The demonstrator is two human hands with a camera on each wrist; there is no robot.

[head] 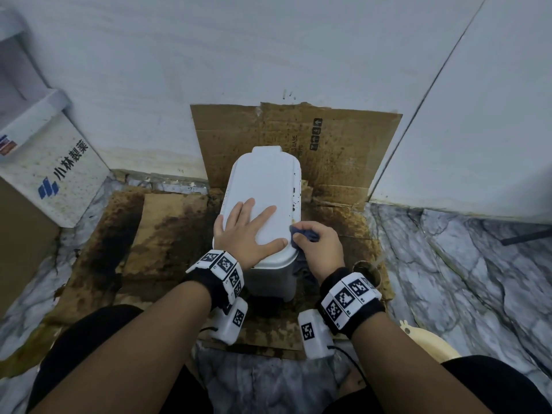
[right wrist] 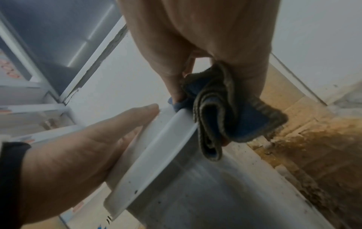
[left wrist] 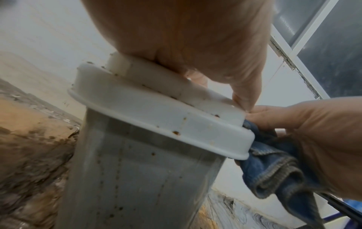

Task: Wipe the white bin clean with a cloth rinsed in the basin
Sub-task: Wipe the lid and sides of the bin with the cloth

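Bin: while it stands upright on the stained brown cardboard sheets [head: 167, 234] laid on the floor, near their back edge by the wall, the tall white plastic bin with a closed flat lid [head: 263, 186] shows brown specks along the right rim of its lid and on its grey sides.
Cloth: one folded dark blue cloth with a grey hem [left wrist: 274, 167], touching the lid's near right corner.
Right hand: the right hand [head: 321, 249] pinches the cloth, fingers curled round it, pressing it to the rim.
Left hand: the left hand [head: 248, 231] lies spread flat on the lid, fingers straight, holding the bin down.
Risk, tipping: the bin is tall and narrow; a hard sideways rub could probably tilt it if the left hand eased off.
Risk, smearing: a soiled cloth may spread the specks unless rinsed.
Risk, re-soiling: the cloth's hanging fold could brush the dirty cardboard.
Basin: one cream plastic basin [head: 430, 342], only partly in view at the cardboard's near right corner.
Counts: one bin, one cloth, one basin, two hands.
Beyond: one white printed carton [head: 50, 174] at the left wall.
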